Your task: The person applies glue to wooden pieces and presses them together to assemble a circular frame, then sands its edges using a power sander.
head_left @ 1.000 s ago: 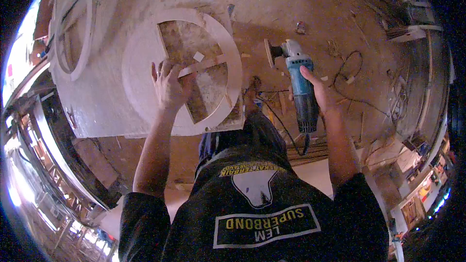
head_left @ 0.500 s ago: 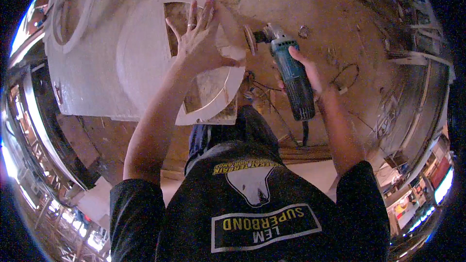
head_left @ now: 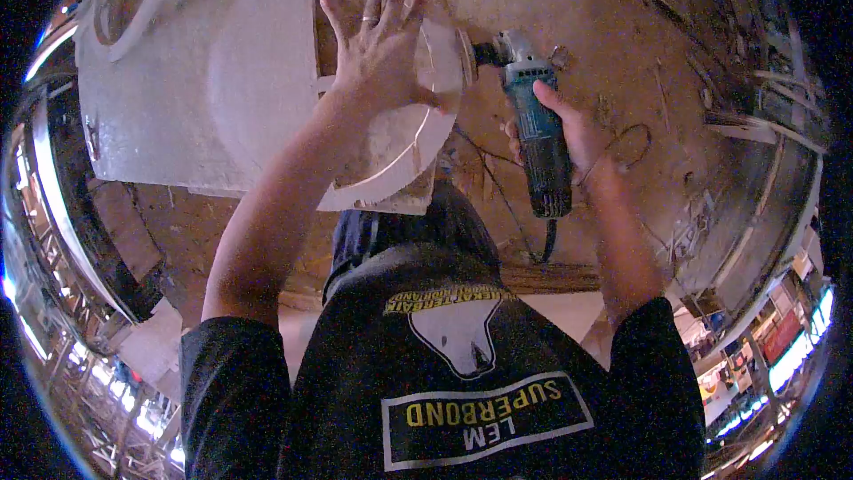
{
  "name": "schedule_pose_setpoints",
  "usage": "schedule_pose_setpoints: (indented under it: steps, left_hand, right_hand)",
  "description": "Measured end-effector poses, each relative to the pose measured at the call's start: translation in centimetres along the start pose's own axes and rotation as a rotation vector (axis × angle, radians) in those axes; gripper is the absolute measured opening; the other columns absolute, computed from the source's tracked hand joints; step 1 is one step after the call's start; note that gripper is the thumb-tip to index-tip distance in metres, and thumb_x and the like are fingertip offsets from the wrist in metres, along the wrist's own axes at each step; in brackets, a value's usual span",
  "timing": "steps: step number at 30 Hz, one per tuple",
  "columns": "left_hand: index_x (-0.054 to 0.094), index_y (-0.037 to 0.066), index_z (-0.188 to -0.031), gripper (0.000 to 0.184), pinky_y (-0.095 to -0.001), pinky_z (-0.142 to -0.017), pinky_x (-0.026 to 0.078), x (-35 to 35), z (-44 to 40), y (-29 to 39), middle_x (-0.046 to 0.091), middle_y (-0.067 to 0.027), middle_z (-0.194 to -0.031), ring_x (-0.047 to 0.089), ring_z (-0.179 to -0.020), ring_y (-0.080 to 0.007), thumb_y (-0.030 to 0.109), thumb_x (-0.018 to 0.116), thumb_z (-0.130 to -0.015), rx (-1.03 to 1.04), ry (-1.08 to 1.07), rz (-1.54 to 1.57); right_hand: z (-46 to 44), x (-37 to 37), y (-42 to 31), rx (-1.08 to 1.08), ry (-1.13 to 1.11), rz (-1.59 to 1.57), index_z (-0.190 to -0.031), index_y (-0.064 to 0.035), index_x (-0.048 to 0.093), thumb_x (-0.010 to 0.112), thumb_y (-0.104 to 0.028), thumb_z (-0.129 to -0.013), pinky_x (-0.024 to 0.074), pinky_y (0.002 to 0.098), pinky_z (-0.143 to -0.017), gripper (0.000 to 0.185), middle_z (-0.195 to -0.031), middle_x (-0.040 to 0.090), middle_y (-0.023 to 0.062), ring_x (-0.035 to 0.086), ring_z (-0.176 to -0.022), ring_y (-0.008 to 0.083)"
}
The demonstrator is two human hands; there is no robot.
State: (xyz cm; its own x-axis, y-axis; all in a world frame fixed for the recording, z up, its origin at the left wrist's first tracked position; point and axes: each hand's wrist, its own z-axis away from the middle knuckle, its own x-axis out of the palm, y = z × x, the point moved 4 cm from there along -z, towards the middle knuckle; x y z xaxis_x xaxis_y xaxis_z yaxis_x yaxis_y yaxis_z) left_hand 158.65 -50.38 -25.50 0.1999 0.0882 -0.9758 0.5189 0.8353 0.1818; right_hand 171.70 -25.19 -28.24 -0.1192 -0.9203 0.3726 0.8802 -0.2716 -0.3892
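Observation:
My left hand (head_left: pixel 378 58) is spread wide over a round pale wooden frame (head_left: pixel 386 180), fingers pointing away from me and thumb out to the right. It covers part of the frame's dark openings. The frame lies on a pale board (head_left: pixel 151 124). My right hand (head_left: pixel 569 129) is wrapped round the body of a teal and black angle grinder (head_left: pixel 540 129), with the thumb on top. The grinder's disc (head_left: pixel 466 58) stands edge-on at the right rim of the round frame, touching or very close to it.
Another ring-shaped piece (head_left: pixel 155 13) lies at the upper left of the board. A power cord (head_left: pixel 549 240) hangs from the grinder's lower end. A small round object (head_left: pixel 560 57) is beyond the grinder. Wooden strips (head_left: pixel 764 129) lie at the far right.
My left hand has gone from a bent grasp at the frame's crossbar to lying spread farther out. The grinder has moved left, bringing its disc to the frame's rim.

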Motion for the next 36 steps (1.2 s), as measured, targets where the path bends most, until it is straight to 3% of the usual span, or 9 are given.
schedule_pose_setpoints:
  steps: [6, 12, 18, 24, 27, 30, 36]
  left_hand:
    - [0.031, 0.012, -0.162, 0.153, -0.0893, -0.106, -0.001, 0.9, 0.0, -0.5, 0.002, -0.0092, -0.174, -0.002, -0.16, -0.0377, 0.082, 0.084, -0.038, 0.045, 0.07, 0.034]
    - [0.027, 0.016, -0.163, 0.152, -0.0892, -0.106, 0.005, 0.3, -0.3, -0.3, 0.0, -0.0098, -0.174, 0.0, -0.158, -0.0446, 0.08, 0.086, -0.039, -0.024, -0.073, -0.033]
    - [0.022, 0.024, -0.165, 0.156, -0.0886, -0.107, 0.006, 0.9, 0.0, -0.8, -0.001, -0.0121, -0.174, 0.004, -0.157, -0.0495, 0.078, 0.089, -0.035, -0.015, -0.03, 0.004]
    - [0.019, 0.027, -0.166, 0.156, -0.0863, -0.109, 0.006, 0.3, 0.3, -1.0, 0.001, -0.015, -0.174, 0.007, -0.155, -0.0527, 0.079, 0.089, -0.037, -0.038, -0.085, 0.069]
    - [0.019, 0.028, -0.166, 0.155, -0.0839, -0.111, 0.006, 1.7, 0.4, -1.5, 0.005, -0.0195, -0.173, 0.01, -0.154, -0.0541, 0.079, 0.089, -0.037, 0.021, 0.019, 0.146]
    - [0.019, 0.029, -0.166, 0.154, -0.0816, -0.113, 0.006, 0.5, 0.4, -0.6, 0.006, -0.026, -0.171, 0.012, -0.154, -0.0542, 0.078, 0.089, -0.039, -0.007, -0.033, 0.007]
    - [0.02, 0.034, -0.165, 0.149, -0.0813, -0.113, 0.004, 1.2, 0.5, -1.1, 0.004, -0.0311, -0.169, 0.012, -0.154, -0.0538, 0.079, 0.088, -0.041, 0.031, 0.03, 0.144]
  right_hand:
    - [1.5, 1.5, 2.7, 0.033, -0.051, -0.208, -0.121, -0.0051, 0.061, 0.064, -0.063, -0.093, 0.0597, 0.0363, -0.061, 0.065, -0.088, 0.071, 0.0119, 0.07, -0.068, 0.0232]
    - [2.8, 2.7, 5.0, 0.028, -0.083, -0.364, -0.123, -0.0052, 0.059, 0.067, -0.064, -0.091, 0.0594, 0.0365, -0.061, 0.067, -0.088, 0.071, 0.0132, 0.07, -0.069, 0.0247]
    - [3.1, 2.8, 8.8, 0.069, -0.143, -0.517, -0.124, -0.0049, 0.058, 0.067, -0.063, -0.091, 0.0593, 0.0381, -0.061, 0.068, -0.089, 0.07, 0.0146, 0.07, -0.069, 0.0261]
    - [1.5, 1.2, 5.1, 0.02, -0.184, -0.389, -0.121, -0.0049, 0.06, 0.066, -0.067, -0.09, 0.0579, 0.039, -0.054, 0.07, -0.087, 0.07, 0.0133, 0.07, -0.064, 0.0257]
    - [0.7, 0.7, 1.1, 0.006, -0.004, -0.189, -0.118, -0.005, 0.061, 0.065, -0.068, -0.09, 0.0576, 0.0374, -0.052, 0.069, -0.085, 0.07, 0.0124, 0.07, -0.063, 0.0241]
    - [-0.4, -0.3, -1.4, 0.074, -0.026, -0.067, -0.115, -0.0048, 0.061, 0.064, -0.066, -0.091, 0.0589, 0.0357, -0.053, 0.066, -0.085, 0.071, 0.0129, 0.071, -0.065, 0.0232]
    - [-1.2, -0.4, -3.7, -0.02, -0.039, 0.023, -0.113, -0.0033, 0.061, 0.065, -0.062, -0.093, 0.0611, 0.0367, -0.057, 0.062, -0.087, 0.072, 0.0145, 0.073, -0.067, 0.0241]
